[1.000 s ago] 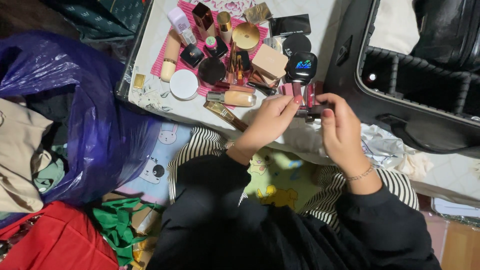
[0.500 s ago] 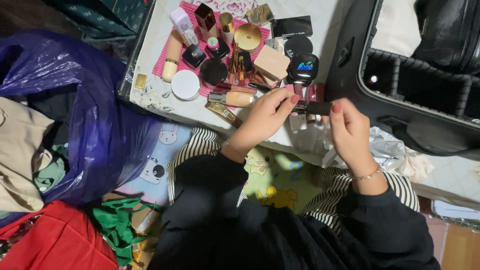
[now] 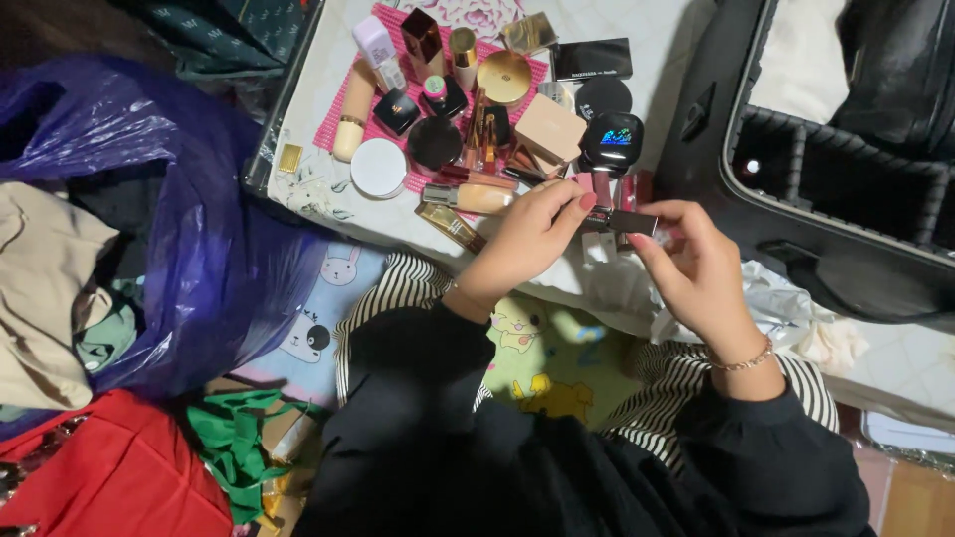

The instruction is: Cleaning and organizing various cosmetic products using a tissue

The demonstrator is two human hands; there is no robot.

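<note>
While a small dark lipstick tube (image 3: 622,221) sits pinched between both sets of fingertips, the left hand (image 3: 532,239) grips one end and the right hand (image 3: 696,268) the other, just above the lap. Right behind it, cosmetics crowd a pink mat (image 3: 343,114); a black case (image 3: 836,189) lies open alongside.

Low white table (image 3: 328,194), floral-printed top. Pink mesh mat (image 3: 343,119) laid on it as the landmark. Mat is covered with cosmetics: compacts, bottles, tubes. White round jar (image 3: 378,167) sits at the mat's near-left edge. Small gold square (image 3: 289,158) lies left of the mat. Black flat palette (image 3: 593,59) lies right of the mat, far side.
</note>
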